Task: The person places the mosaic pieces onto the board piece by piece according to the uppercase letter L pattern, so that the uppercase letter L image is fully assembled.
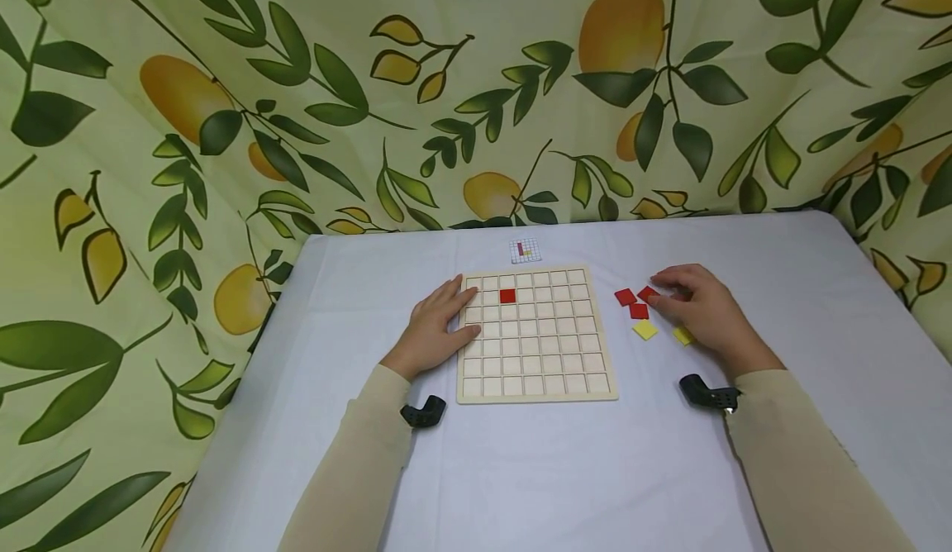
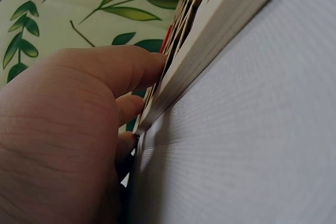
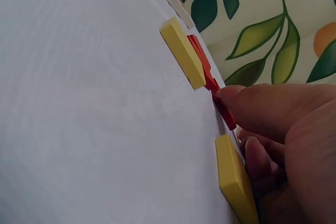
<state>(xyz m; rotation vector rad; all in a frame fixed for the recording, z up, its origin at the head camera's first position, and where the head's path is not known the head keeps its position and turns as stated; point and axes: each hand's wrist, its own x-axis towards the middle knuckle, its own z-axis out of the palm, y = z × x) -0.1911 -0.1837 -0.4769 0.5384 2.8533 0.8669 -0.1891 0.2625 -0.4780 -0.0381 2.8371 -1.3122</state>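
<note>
A light wooden grid board (image 1: 550, 337) lies on the table, with one red tile (image 1: 507, 296) in a cell of its upper rows. My left hand (image 1: 431, 333) rests at the board's left side, fingertips and thumb on the frame; the left wrist view shows the thumb over the raised edge (image 2: 202, 51). To the right of the board my right hand (image 1: 699, 312) pinches a red square tile (image 1: 647, 294) close to the cloth. Two other red tiles (image 1: 639, 311) lie beside it. One yellow tile (image 1: 644, 330) sits nearer me, another yellow tile (image 1: 683, 336) partly under the right hand.
A small printed grid card (image 1: 525, 250) with red and yellow marks lies behind the board. White cloth (image 1: 535, 478) covers the table. A curtain with fruit and leaf prints (image 1: 335, 106) hangs at the back and left. Each wrist wears a black camera (image 1: 706, 392).
</note>
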